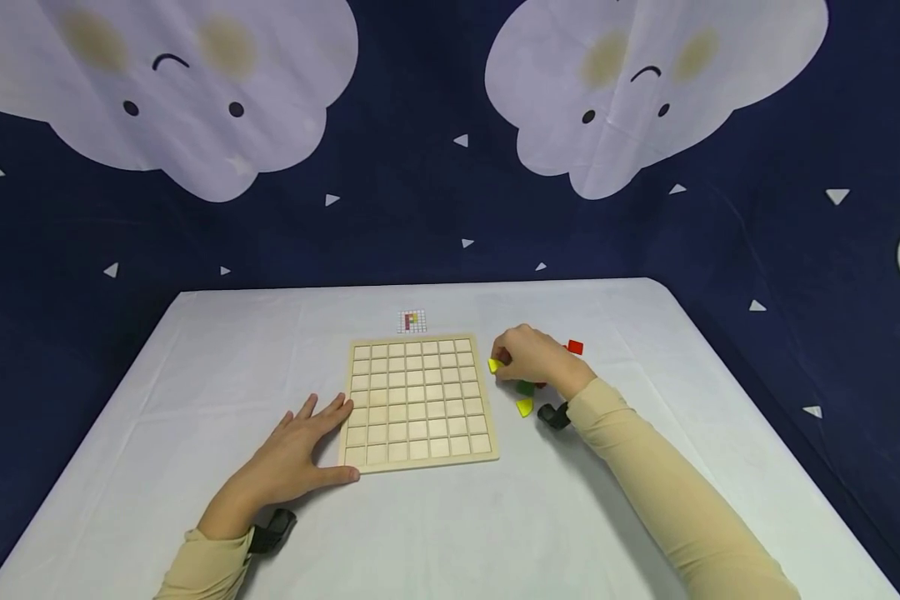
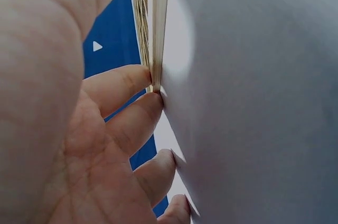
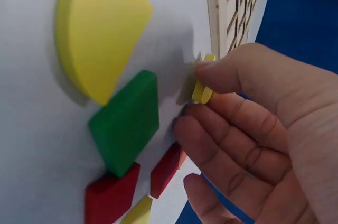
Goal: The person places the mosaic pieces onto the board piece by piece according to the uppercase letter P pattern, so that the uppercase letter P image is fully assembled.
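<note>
A wooden grid board (image 1: 418,406) lies flat on the white table. My left hand (image 1: 292,458) rests at its left side, fingertips and thumb touching the edge; in the left wrist view two fingertips meet the board's rim (image 2: 159,34). Right of the board, my right hand (image 1: 532,354) pinches a yellow piece (image 1: 494,365) between thumb and fingers, also seen as a small yellow piece (image 3: 203,93) in the right wrist view. Beside that hand lie a yellow quarter-round piece (image 3: 100,28), a green square (image 3: 127,123) and red pieces (image 3: 112,195), partly covered by the hand in the head view.
Behind the board lies a small printed grid pattern (image 1: 412,322) with coloured squares. A red piece (image 1: 575,347) sits beyond my right wrist. A dark blue cloth (image 1: 420,208) with clouds hangs behind the table (image 1: 195,358).
</note>
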The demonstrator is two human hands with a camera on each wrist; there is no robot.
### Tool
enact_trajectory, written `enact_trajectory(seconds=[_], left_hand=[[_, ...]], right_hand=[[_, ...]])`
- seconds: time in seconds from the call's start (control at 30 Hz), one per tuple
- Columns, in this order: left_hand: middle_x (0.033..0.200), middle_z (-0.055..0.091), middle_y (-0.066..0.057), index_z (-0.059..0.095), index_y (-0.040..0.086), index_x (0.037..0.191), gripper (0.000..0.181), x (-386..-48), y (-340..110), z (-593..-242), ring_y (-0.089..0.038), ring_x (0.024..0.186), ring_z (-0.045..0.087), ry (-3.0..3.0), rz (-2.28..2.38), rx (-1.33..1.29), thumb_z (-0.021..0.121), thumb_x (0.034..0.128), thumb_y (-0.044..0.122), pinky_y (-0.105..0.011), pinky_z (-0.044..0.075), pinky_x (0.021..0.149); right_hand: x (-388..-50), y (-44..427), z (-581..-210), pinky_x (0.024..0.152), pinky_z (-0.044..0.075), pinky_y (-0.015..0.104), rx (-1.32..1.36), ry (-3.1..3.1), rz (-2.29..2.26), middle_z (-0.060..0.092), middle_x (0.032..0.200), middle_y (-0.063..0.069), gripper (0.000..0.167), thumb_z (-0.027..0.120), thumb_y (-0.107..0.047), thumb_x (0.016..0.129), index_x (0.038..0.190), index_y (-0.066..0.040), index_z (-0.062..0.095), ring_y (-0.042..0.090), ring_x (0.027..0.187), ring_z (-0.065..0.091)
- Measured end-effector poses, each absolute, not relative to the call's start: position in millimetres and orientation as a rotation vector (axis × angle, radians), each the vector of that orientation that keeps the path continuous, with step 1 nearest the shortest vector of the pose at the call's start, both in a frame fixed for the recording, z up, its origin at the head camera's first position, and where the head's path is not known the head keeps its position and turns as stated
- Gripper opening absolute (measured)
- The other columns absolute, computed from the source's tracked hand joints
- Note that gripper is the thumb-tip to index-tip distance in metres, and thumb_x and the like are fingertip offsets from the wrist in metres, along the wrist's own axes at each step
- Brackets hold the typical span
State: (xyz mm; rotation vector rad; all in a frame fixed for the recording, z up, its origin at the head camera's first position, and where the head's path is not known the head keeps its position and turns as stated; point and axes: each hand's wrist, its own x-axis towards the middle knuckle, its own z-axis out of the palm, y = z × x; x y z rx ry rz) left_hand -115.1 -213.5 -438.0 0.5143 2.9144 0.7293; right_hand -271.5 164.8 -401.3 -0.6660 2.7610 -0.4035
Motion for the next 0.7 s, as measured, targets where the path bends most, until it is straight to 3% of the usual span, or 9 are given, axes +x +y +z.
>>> enact_trajectory(seconds=[0.3,0.7], left_hand=[[0.169,0.044,-0.016,0.048,0.006,0.161,0.106,-115,-212,-439,-0.059,0.158,0.028,2.915,0.712,0.494,0.089,0.0799,0.06,-0.085,0.024,0.119],[0.17,0.043,-0.016,0.048,0.006,0.161,0.105,-115,-213,-438,-0.059,0.158,0.027,2.911,0.72,0.487,0.088,0.0809,0.06,-0.085,0.023,0.12]], right_hand=[[-280,151,-396,0.084,0.058,0.031,-0.837,2.746,-0.534,0.076,0.092,0.0,0.013,0.081,-0.014,0.089,0.101,-0.01,0.08,0.013,0.087,0.065],[-287,106,-397,0.084,0.057,0.028,-0.941,2.708,-0.547,0.077,0.095,0.001,0.012,0.08,-0.013,0.093,0.104,-0.008,0.08,0.012,0.087,0.065]])
